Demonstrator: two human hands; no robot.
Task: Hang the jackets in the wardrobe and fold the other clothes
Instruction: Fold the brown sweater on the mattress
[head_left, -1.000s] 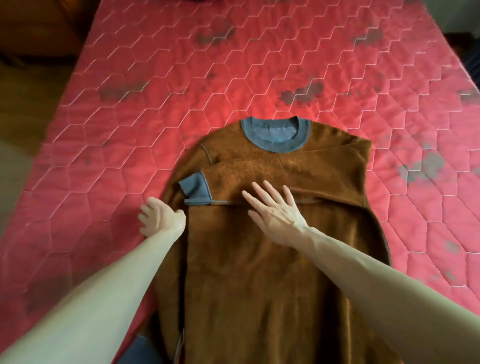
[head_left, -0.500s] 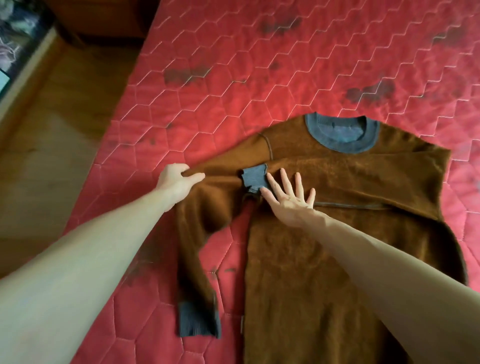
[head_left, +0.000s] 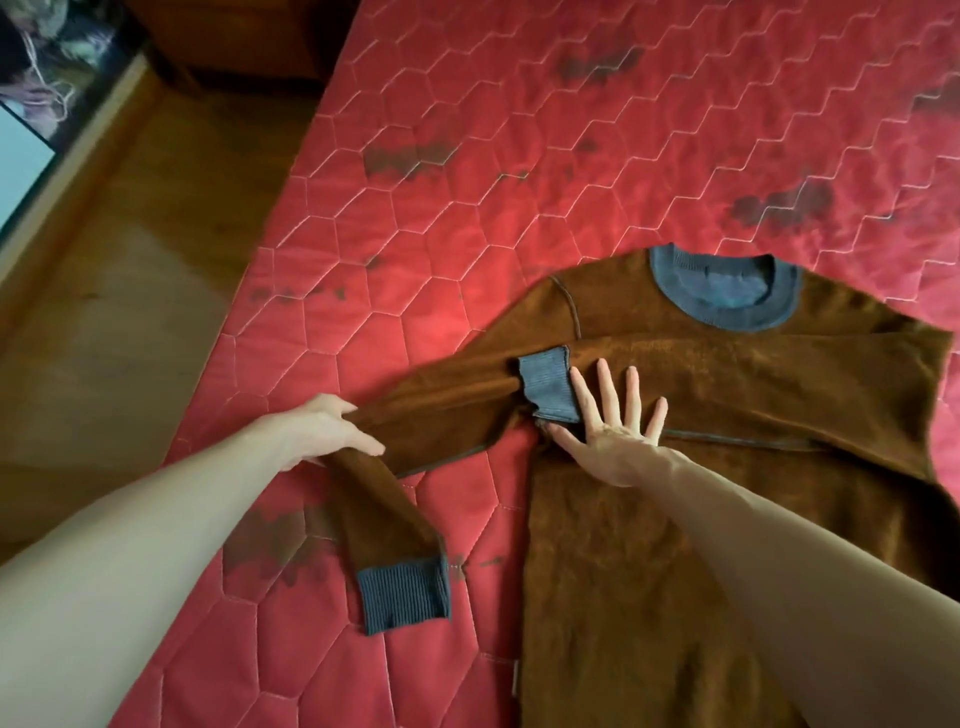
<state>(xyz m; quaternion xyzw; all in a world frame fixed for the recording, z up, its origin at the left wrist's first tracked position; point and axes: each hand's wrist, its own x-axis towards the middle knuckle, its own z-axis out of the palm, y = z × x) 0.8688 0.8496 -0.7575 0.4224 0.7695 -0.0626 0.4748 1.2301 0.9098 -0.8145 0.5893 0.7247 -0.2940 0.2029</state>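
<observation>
Across the red bed (head_left: 415, 249) lies our brown sweater (head_left: 675, 519). Left of its body, our left hand (head_left: 322, 431) grips the outstretched sleeve (head_left: 415, 431); our right hand (head_left: 618, 436) presses flat beside the folded cuff (head_left: 545, 384).

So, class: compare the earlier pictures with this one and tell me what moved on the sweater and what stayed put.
The left hand took hold of the left sleeve, which had lain along the sweater's side, and drew it outward over the quilt; its grey cuff now lies clear of the body. The right hand stayed flat on the brown sweater, beside the folded sleeve's cuff.
</observation>
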